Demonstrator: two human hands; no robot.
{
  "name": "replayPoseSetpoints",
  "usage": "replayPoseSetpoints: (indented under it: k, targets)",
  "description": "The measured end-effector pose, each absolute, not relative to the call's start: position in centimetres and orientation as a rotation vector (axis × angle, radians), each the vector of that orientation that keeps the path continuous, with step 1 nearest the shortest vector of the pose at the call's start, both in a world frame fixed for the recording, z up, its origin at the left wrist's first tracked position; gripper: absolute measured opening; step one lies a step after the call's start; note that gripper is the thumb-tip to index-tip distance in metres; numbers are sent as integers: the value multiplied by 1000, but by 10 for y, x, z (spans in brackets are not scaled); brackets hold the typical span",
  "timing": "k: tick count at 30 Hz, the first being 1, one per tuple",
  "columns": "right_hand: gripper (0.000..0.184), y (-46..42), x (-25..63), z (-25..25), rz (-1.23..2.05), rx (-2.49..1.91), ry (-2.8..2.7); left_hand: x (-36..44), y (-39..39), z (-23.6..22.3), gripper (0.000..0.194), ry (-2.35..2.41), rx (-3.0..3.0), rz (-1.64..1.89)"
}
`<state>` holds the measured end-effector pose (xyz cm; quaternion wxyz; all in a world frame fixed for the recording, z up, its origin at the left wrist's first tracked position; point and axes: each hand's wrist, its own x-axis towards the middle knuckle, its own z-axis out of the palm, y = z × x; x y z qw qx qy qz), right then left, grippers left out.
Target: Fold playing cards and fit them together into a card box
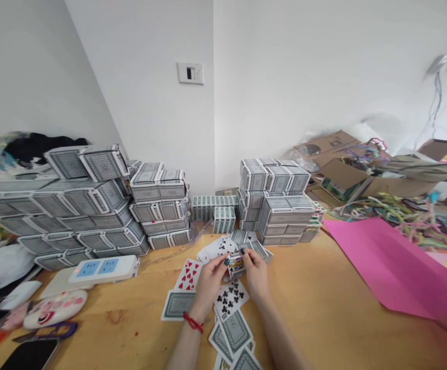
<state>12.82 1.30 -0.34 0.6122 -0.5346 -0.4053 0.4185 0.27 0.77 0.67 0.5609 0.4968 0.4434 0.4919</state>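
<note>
Over the middle of the wooden table, my left hand (pixel 210 282) and my right hand (pixel 257 275) pinch a playing card (pixel 236 264) between thumbs and fingers. Part of its coloured picture face shows; it looks bent, and its far side is hidden. Beneath and behind the hands lie loose face-up cards (pixel 222 246). A nine of hearts (pixel 188 275) sits left of my left hand, above a face-down card (pixel 177 305). Between my wrists is a clubs card (pixel 231 298), with more face-down cards (pixel 235 330) nearer me.
Blocks built of folded cards are stacked at left (pixel 92 198) and right (pixel 285 200), with a small green-backed block (pixel 224 220) between. A power strip (pixel 104 269), computer mouse (pixel 55 309) and phone (pixel 30 354) lie left. Pink paper (pixel 393 267) and cardboard boxes (pixel 344 177) are right.
</note>
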Motion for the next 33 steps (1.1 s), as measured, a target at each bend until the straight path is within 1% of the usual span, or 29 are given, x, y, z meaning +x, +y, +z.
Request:
replayPoseSetpoints:
  k: [3, 10, 13, 18, 23, 29, 33]
  targets:
    - [27, 11, 127, -1, 966, -1222, -1009, 4, 8, 6, 34, 1047, 1093, 1150]
    - [30, 6, 120, 5, 950, -1234, -1251, -2, 7, 10, 21, 1327, 1201, 1276]
    - [31, 5, 118, 8, 997, -1236, -1249, -4, 6, 13, 21, 1377, 1238, 1305]
    - [31, 10, 122, 1, 1033, -1212, -1114, -2, 7, 12, 28, 1269, 1216, 1282]
    - [30, 11, 124, -2, 1026, -1207, -1079, 2, 6, 6, 24, 1282, 1296, 1196]
    - [22, 4, 115, 8, 964, -1219, -1305, 2, 3, 10, 16, 1482, 1418, 1284]
    - [28, 4, 113, 5, 938, -1171, -1355, 1, 4, 11, 17, 1473, 1414, 1288]
